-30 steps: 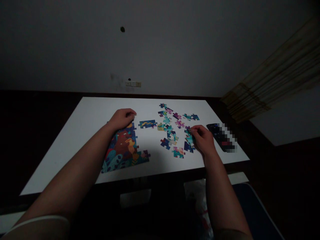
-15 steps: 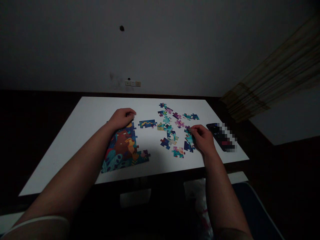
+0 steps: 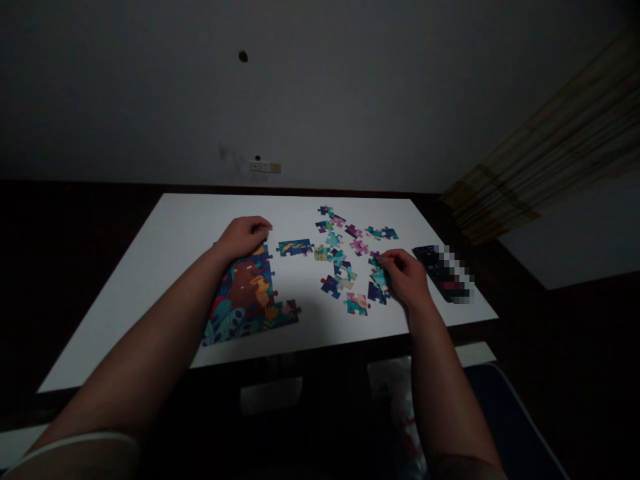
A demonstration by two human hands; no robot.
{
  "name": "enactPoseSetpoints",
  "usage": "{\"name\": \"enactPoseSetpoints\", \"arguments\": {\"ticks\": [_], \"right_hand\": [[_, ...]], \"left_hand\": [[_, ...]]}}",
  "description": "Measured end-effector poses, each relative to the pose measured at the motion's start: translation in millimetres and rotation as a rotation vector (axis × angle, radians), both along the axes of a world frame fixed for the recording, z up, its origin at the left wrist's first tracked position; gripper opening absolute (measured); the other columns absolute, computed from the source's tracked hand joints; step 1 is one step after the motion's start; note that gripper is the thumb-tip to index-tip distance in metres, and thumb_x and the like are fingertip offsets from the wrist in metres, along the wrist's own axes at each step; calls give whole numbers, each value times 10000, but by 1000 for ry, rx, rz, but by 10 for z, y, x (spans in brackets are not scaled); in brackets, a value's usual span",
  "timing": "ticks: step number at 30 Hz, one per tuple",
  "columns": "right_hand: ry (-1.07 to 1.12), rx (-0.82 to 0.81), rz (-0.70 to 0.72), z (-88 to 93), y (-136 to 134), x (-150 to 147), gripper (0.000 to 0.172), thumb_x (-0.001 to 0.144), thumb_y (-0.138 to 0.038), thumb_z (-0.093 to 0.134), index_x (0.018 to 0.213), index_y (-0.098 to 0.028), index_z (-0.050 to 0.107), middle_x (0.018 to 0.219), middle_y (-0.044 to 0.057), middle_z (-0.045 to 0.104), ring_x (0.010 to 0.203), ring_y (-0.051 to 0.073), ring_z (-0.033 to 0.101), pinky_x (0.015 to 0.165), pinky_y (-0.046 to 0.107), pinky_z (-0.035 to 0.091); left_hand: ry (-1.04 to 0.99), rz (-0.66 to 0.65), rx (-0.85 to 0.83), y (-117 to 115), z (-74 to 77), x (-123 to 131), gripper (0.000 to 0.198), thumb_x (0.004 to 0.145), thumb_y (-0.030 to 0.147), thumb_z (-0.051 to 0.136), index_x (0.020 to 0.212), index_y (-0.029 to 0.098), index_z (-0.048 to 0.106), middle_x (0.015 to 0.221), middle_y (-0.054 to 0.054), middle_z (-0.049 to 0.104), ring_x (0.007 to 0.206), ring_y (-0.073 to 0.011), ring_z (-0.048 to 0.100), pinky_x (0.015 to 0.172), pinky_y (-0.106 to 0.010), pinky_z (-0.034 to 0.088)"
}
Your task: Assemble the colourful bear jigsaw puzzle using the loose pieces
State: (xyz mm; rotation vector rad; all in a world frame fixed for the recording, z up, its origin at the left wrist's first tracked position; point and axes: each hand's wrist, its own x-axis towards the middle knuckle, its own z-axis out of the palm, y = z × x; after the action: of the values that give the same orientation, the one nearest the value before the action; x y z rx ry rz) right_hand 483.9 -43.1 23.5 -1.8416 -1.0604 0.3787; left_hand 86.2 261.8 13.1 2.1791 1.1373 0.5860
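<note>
A partly joined jigsaw puzzle point(image 3: 245, 290) with a brown bear and a yellow jug lies on the left half of the white table. My left hand point(image 3: 243, 237) rests over its top edge, fingers curled together, and nothing shows in them. Over on the right, my right hand point(image 3: 406, 272) pinches a small puzzle piece point(image 3: 381, 260), mostly hidden by the fingertips, above a cluster of teal and dark blue pieces point(image 3: 379, 283). Between the hands lies a joined blue strip point(image 3: 295, 247) with a yellow wavy pattern. Several loose pieces point(image 3: 334, 239) are scattered right of it.
A dark phone point(image 3: 440, 272), partly blurred out, lies by the right edge of the white table point(image 3: 135, 267). Beyond the table stand a wall with sockets point(image 3: 265, 167) and a striped curtain point(image 3: 500, 193). A clear plastic bag point(image 3: 395, 387) sits below the front edge.
</note>
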Motion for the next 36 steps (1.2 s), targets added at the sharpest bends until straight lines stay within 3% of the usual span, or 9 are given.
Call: {"name": "enactPoseSetpoints", "arguments": {"ticks": [4, 11, 26, 36], "right_hand": [[4, -4, 3, 21, -11, -13, 285, 1010, -679, 859, 960, -399, 852, 1015, 95, 917, 973, 430, 834, 956, 630, 690], [-12, 10, 11, -29, -10, 21, 313, 1040, -638, 841, 1020, -326, 867, 1002, 96, 902, 957, 392, 818, 938, 574, 656], [-20, 48, 30, -79, -8, 53, 258, 1036, -636, 876, 977, -385, 866, 952, 86, 880, 889, 393, 800, 844, 565, 645], [-30, 39, 27, -79, -3, 51, 252, 1043, -612, 856, 984, -368, 869, 966, 86, 880, 908, 388, 811, 868, 562, 658]], "left_hand": [[2, -6, 4, -1, 7, -4, 414, 976, 487, 797, 1246, 255, 1009, 1120, -119, 963, 1020, -335, 843, 1054, -477, 688], [13, -5, 6, -9, 10, -4, 423, 999, 480, 775, 1263, 244, 1007, 1109, -119, 958, 1015, -331, 842, 1044, -473, 684], [2, -6, -15, -7, 11, -11, 430, 976, 495, 809, 1263, 239, 1002, 1106, -108, 962, 1011, -319, 839, 995, -438, 669], [0, -11, -6, 14, -8, -16, 410, 992, 495, 804, 1256, 253, 1004, 1144, -119, 970, 1040, -325, 841, 1028, -458, 683]]}}
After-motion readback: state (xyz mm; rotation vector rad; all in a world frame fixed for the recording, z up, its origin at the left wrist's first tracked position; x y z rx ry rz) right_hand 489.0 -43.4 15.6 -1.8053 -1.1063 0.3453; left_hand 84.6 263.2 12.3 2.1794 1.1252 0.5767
